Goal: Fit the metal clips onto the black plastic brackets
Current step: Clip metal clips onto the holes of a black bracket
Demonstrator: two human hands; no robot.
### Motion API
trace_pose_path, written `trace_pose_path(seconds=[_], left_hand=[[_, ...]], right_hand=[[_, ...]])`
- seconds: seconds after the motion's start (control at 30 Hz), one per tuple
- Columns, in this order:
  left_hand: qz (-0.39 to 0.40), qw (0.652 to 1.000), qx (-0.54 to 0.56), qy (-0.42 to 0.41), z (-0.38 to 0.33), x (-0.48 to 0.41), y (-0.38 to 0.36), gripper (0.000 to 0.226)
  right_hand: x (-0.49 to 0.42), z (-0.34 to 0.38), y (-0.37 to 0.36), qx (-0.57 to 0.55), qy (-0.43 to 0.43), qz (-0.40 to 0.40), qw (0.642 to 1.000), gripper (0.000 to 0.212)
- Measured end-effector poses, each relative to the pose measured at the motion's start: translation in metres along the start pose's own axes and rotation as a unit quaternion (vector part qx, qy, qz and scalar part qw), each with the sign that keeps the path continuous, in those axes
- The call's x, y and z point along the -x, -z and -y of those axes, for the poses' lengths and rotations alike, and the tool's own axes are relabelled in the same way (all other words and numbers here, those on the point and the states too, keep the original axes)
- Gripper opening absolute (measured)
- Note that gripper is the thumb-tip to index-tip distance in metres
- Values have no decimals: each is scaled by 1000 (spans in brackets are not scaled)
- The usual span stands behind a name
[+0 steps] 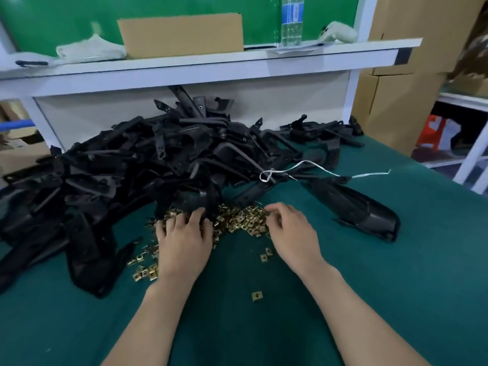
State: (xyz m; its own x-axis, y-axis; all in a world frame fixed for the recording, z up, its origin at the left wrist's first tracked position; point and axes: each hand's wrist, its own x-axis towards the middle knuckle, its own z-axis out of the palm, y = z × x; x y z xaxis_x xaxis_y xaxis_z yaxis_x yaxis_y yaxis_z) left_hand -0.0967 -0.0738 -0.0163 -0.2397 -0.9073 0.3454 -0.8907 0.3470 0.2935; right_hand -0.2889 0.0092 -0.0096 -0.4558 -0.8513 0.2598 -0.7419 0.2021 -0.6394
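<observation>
The green tabletop (396, 286) carried a broad, tangled pile of black plastic brackets (132, 159), matte, long and angular, lying across each other in all directions. Against the near foot of that pile lay a heap of small, square, brass-coloured metal clips (243, 220), each with a hole in its middle, with strays scattered nearer the person. The left hand (182, 241) lay palm down on the heap where it met the pile, fingers spread, and the right hand (293, 231) curled its fingers into the heap's right edge; whether either held a clip could not be told.
</observation>
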Motion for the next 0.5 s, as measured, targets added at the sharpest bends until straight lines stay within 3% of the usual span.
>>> trace_pose_path(seconds=[0.17,0.33,0.5], left_hand=[[-32,996,75,-41,1,1,-1,46],[-162,982,59,-76,-6,3,10,29],[-298,932,143,-147,-13,10,27,24]], right_hand=[[-4,-5,-1,-67,-13,-3,998,24],[-6,-7,0,-125,-25,-10,992,25],[-4,-2,1,-170,11,-59,984,27]])
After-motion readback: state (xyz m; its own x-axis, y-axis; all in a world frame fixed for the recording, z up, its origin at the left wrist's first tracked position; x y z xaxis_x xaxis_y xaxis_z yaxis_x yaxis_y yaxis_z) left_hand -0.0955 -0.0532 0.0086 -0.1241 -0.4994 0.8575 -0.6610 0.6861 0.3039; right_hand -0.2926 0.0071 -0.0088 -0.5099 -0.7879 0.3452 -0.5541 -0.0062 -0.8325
